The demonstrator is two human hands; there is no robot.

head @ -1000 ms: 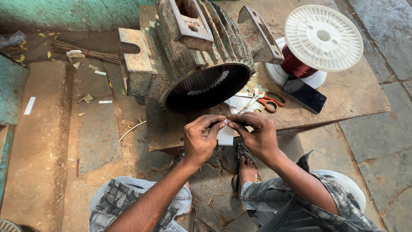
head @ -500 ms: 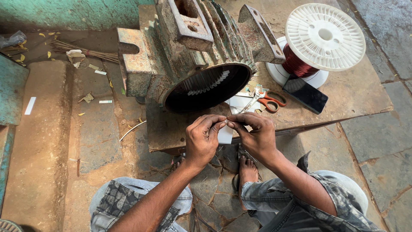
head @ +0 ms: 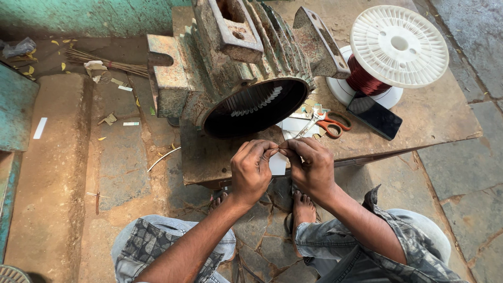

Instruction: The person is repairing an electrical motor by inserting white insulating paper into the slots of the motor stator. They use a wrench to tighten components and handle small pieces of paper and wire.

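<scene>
Head view: a small white slip of insulating paper is pinched between both hands just off the near edge of the low, worn wooden table. The left hand and the right hand are met at their fingertips, both closed on the slip's top edge, so neither is nearer than the other. The slip hangs down from the pinch, its long axis near vertical, only its lower part seen between the two hands. It is seen as thin, flat and pale; any fold at the top is hidden by the fingers.

Just beyond the grip, on the far side, lies the rusted green finned motor housing, its dark open bore turned toward the hands. To its right are orange-handled scissors on white paper offcuts, a black phone and a white plastic spool of copper wire.
</scene>
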